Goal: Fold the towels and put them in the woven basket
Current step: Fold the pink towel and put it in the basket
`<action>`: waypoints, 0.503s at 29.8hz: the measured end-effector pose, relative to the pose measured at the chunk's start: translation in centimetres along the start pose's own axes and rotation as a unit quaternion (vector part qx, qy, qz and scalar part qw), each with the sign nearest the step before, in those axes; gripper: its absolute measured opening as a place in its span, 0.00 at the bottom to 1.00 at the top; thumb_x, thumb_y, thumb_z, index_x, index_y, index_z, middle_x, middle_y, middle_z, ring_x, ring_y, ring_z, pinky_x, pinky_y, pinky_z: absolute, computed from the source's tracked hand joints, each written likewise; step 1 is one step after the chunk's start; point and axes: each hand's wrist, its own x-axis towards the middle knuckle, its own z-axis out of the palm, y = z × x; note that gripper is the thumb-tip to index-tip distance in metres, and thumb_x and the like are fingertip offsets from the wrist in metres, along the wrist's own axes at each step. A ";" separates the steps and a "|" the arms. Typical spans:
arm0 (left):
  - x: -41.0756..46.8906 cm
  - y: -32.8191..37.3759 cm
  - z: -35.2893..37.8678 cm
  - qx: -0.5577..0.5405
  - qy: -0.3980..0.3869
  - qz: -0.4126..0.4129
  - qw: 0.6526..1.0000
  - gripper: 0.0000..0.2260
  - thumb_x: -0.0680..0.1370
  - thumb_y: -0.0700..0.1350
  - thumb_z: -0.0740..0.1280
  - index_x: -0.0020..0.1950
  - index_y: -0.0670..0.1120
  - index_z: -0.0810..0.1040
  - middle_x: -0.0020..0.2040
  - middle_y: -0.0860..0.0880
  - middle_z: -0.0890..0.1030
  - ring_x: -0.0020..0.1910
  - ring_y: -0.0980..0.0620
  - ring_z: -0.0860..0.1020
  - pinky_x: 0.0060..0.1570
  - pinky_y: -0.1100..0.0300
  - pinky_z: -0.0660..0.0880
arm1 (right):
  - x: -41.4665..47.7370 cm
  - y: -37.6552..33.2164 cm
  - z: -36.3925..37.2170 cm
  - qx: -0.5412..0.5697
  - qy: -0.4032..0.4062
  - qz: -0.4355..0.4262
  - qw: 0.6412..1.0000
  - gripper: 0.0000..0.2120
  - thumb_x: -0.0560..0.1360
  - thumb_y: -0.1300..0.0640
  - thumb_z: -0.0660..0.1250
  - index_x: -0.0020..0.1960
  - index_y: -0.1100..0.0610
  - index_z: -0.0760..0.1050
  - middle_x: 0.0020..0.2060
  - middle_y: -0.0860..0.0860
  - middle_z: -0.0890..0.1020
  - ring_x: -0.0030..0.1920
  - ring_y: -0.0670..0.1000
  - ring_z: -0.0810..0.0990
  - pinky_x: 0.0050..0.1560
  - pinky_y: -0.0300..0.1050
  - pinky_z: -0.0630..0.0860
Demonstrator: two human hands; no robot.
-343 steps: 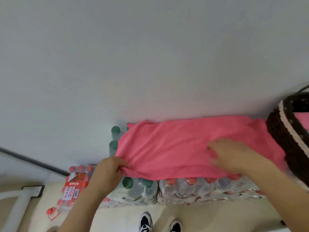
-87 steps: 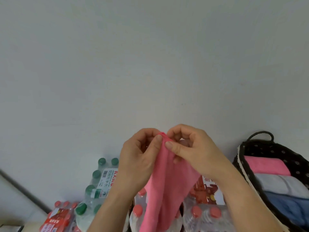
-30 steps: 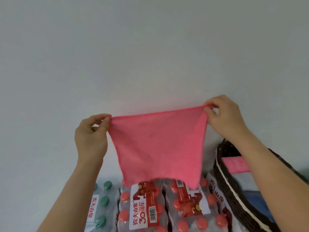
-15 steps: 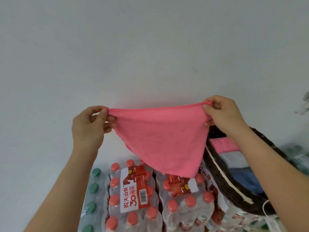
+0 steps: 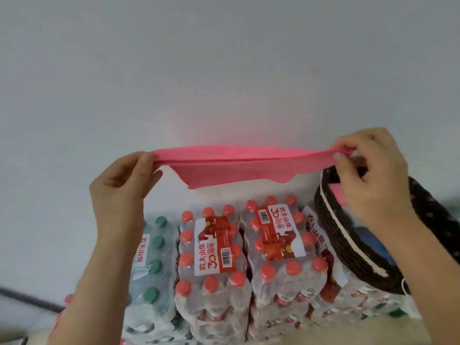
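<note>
At either end of one pink towel [image 5: 234, 168], each grip pinches a corner: left hand [image 5: 119, 185] and right hand [image 5: 371, 180] hold it stretched in the air above two red-capped bottle packs [image 5: 214, 247] and one green-capped pack [image 5: 154, 257]; one woven basket [image 5: 343, 235] stands just right

Above bottle packs [image 5: 249, 265]: towel [image 5: 236, 168], left hand [image 5: 119, 190] at left end, right hand [image 5: 373, 180] at right. On packs, far right: basket [image 5: 348, 245]. Behind: wall [image 5: 224, 70].
</note>
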 end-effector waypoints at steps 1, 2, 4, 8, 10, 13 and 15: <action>-1.3 -0.9 -1.1 0.016 0.008 -0.036 0.999 0.03 0.73 0.45 0.72 0.45 0.48 0.84 0.42 0.47 0.85 0.46 0.48 0.83 0.47 0.59 0.80 | -2.4 0.2 0.3 -0.011 -0.032 0.007 0.999 0.05 0.76 0.64 0.65 0.50 0.60 0.78 0.48 0.50 0.72 0.42 0.45 0.72 0.44 0.34 0.73; -2.5 -2.2 -2.3 0.049 0.010 -0.072 0.996 0.03 0.73 0.43 0.72 0.45 0.46 0.84 0.41 0.46 0.85 0.43 0.47 0.84 0.45 0.60 0.80 | -4.9 0.6 0.9 -0.026 -0.073 0.021 0.997 0.05 0.75 0.63 0.66 0.50 0.58 0.78 0.46 0.50 0.73 0.40 0.44 0.72 0.41 0.36 0.72; -5.0 -5.7 -4.5 0.110 0.004 -0.154 0.982 0.06 0.72 0.34 0.72 0.44 0.44 0.84 0.38 0.46 0.85 0.40 0.45 0.83 0.39 0.63 0.80 | -10.1 1.7 2.5 -0.035 -0.176 0.089 0.980 0.04 0.75 0.60 0.67 0.48 0.52 0.78 0.38 0.44 0.73 0.37 0.42 0.74 0.35 0.35 0.70; -8.7 -12.6 -8.2 0.213 -0.032 -0.287 0.933 0.13 0.70 0.27 0.68 0.37 0.44 0.84 0.32 0.47 0.84 0.39 0.39 0.82 0.37 0.58 0.79 | -18.0 3.0 4.8 -0.011 -0.342 0.287 0.895 0.09 0.76 0.58 0.68 0.45 0.43 0.78 0.28 0.39 0.78 0.32 0.37 0.76 0.31 0.31 0.69; -9.8 -14.5 -9.7 0.253 -0.056 -0.307 0.916 0.16 0.70 0.27 0.68 0.36 0.48 0.84 0.34 0.48 0.84 0.41 0.39 0.82 0.47 0.49 0.80 | -19.8 2.9 5.3 0.024 -0.333 0.355 0.873 0.10 0.74 0.61 0.68 0.42 0.46 0.80 0.31 0.42 0.82 0.33 0.42 0.80 0.33 0.32 0.71; -10.8 -14.9 -10.6 0.282 -0.090 -0.308 0.904 0.16 0.70 0.29 0.69 0.36 0.50 0.84 0.38 0.50 0.85 0.44 0.46 0.83 0.54 0.48 0.79 | -20.9 2.3 5.7 0.072 -0.260 0.444 0.854 0.07 0.73 0.64 0.69 0.43 0.54 0.84 0.32 0.48 0.84 0.36 0.52 0.83 0.40 0.46 0.78; -10.9 -14.7 -10.8 0.290 -0.101 -0.300 0.903 0.15 0.70 0.30 0.70 0.37 0.51 0.84 0.41 0.51 0.85 0.45 0.50 0.83 0.55 0.51 0.78 | -21.4 1.5 6.0 0.111 -0.202 0.496 0.837 0.04 0.74 0.62 0.70 0.45 0.57 0.84 0.32 0.49 0.85 0.37 0.50 0.84 0.42 0.45 0.80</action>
